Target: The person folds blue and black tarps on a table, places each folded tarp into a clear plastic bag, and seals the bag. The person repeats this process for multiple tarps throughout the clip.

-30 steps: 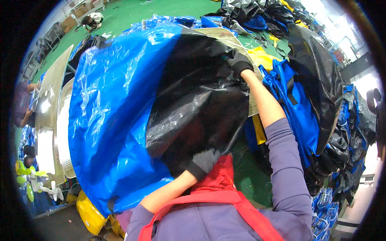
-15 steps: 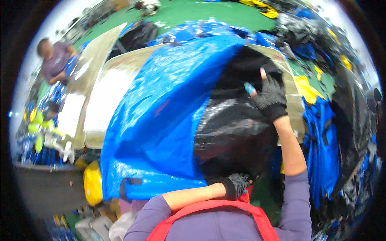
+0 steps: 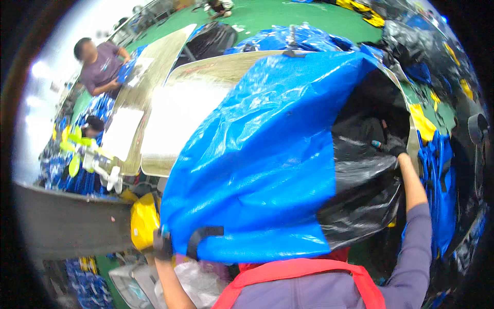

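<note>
**Blue bag and black liner: status at this moment**

The blue woven bag [image 3: 267, 154] is held up in front of you, spread wide and covering most of the metal counter [image 3: 175, 110]. Its black strap loop [image 3: 203, 237] sits at the lower left corner. A black plastic liner [image 3: 360, 185] shows at the bag's right side, bunched and hanging below the blue edge.

Your left hand [image 3: 162, 244], gloved, is clenched on the lower left corner of the bag, just beside the strap loop. Your right hand [image 3: 393, 149], also gloved, is raised at the right edge, gripping the black liner where it meets the dark opening.

Progress, judged from the present layout: the blue layer covers most of the black liner, so the fitting of one to the other appears well advanced. The right portion of the liner is exposed and loose; that part remains to be done.

Change from half a second ago: your left hand has moved from the centre near your chest out to the lower left corner, and the blue surface now extends further across the black.

Surroundings: a yellow bag [image 3: 144, 221] lies below the counter edge, blue bags [image 3: 437, 170] are stacked to your right, and a person in a purple shirt [image 3: 100, 64] works at the far counter.
</note>
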Available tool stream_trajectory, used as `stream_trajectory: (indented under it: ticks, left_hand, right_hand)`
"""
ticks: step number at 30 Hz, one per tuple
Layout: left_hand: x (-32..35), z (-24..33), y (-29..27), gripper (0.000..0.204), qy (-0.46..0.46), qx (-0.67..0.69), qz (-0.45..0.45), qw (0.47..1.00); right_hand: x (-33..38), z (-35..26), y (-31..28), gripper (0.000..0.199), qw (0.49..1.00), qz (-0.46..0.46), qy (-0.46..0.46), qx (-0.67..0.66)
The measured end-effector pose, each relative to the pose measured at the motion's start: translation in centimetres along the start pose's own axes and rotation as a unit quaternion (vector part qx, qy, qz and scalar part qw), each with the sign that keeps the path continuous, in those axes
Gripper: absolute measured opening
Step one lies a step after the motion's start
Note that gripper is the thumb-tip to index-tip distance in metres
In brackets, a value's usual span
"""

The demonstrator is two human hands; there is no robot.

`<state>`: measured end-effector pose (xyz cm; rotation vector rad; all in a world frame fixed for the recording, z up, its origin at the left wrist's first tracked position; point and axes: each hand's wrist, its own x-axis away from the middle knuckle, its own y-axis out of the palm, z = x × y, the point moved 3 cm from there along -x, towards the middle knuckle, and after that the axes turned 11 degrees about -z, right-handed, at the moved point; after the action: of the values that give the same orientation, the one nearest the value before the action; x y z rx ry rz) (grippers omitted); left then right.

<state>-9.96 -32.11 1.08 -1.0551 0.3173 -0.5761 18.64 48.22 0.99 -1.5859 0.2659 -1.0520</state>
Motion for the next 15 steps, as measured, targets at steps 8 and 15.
stream_trajectory:
  ticks: [8,15]
  left_hand:
    - [4.1,4.2,2.8,0.043,-0.184,0.009,0.116,0.976]
    - [1.2,-0.8,-0.2,0.031,-0.182,0.520,0.000,0.835]
  right_hand:
    - [-1.0,3.0,-0.2,0.114,0.992,0.002,-0.108,-0.069]
    - [-0.4,3.3,-0.3,0.110,0.983,0.092,-0.142,0.076]
